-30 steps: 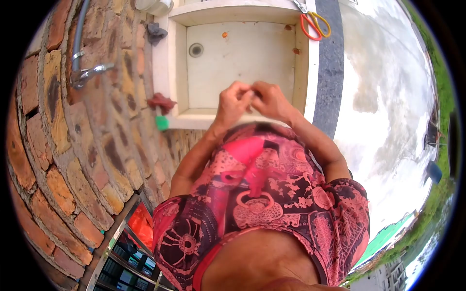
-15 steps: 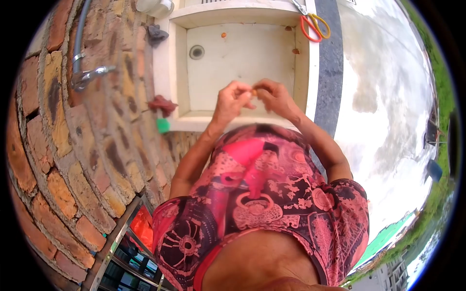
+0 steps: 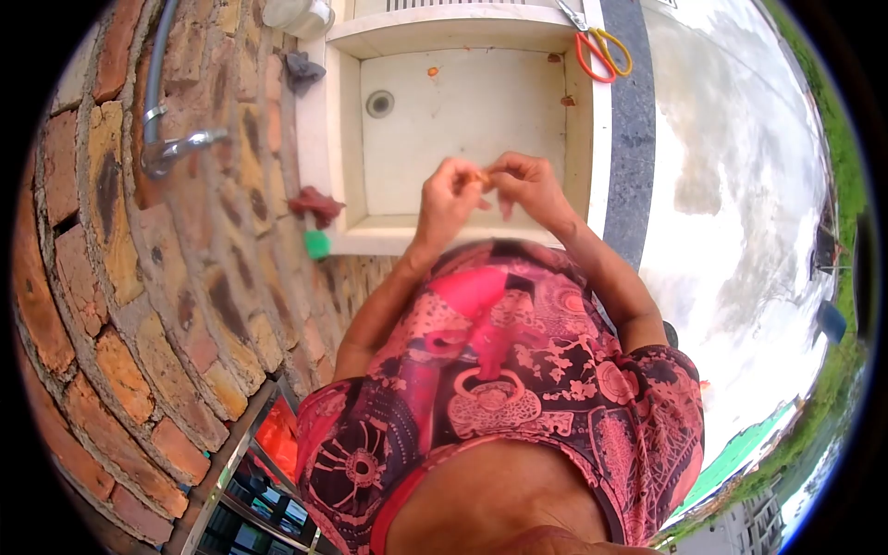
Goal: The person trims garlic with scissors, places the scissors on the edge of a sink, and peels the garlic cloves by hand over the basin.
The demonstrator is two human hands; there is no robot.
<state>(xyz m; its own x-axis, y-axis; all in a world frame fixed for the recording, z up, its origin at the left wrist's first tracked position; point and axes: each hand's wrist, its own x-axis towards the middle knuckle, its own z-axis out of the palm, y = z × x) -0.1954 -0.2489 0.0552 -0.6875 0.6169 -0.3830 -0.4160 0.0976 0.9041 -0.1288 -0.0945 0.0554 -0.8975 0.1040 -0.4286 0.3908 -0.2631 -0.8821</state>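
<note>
Over the near part of a pale sink (image 3: 581, 185), my left hand (image 3: 450, 196) and my right hand (image 3: 527, 185) meet fingertip to fingertip. Between them is a small orange-brown piece (image 3: 483, 177), too small to name, pinched from both sides. Fingers of both hands are bent closed around it and hide most of it. On the sink floor lies a small orange bit (image 3: 432, 71), beyond my hands. Two brownish scraps, one of them a curled brown piece (image 3: 567, 101), rest by the sink's right wall.
Scissors (image 3: 601, 54) with red and yellow handles lie on the sink's far right rim. A drain (image 3: 379, 104) sits at the left. Along the left rim are a dark red cloth (image 3: 316, 206), a green block (image 3: 317, 244), a grey cloth (image 3: 303, 71) and a jar (image 3: 298, 16). A tap (image 3: 185, 148) projects from the brick wall.
My two hands have drawn slightly closer together around the small piece, and my left fingers have shifted a little. The whole view has moved slightly; the other things stay in place.
</note>
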